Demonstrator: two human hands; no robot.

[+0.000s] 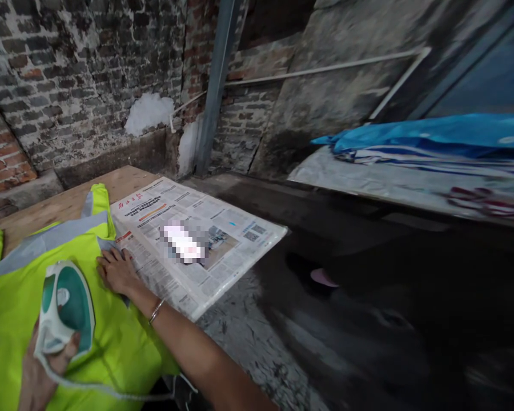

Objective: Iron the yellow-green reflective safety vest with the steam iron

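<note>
My left hand [47, 365] is wrapped round the handle of a white and green clothes iron [75, 305], seen at the lower left. Under the iron lies a neon yellow garment [124, 359] with grey reflective bands, spread over the table; I cannot tell whether the iron's sole touches the cloth. Near the garment's right edge, my right hand [119, 271] rests flat with fingers stretched out. A bracelet [156, 311] circles that wrist. The iron's pale cord [111, 394] runs along the bottom toward the right.
Newspaper sheets [223, 274] cover the table's right side, with a pixelated object [182, 242] on them. Bare wooden board [124, 177] shows behind. At the right, a second surface [325, 171] bears blue folded fabric [411, 137]. A metal post [217, 85] and brick wall [89, 68] stand behind.
</note>
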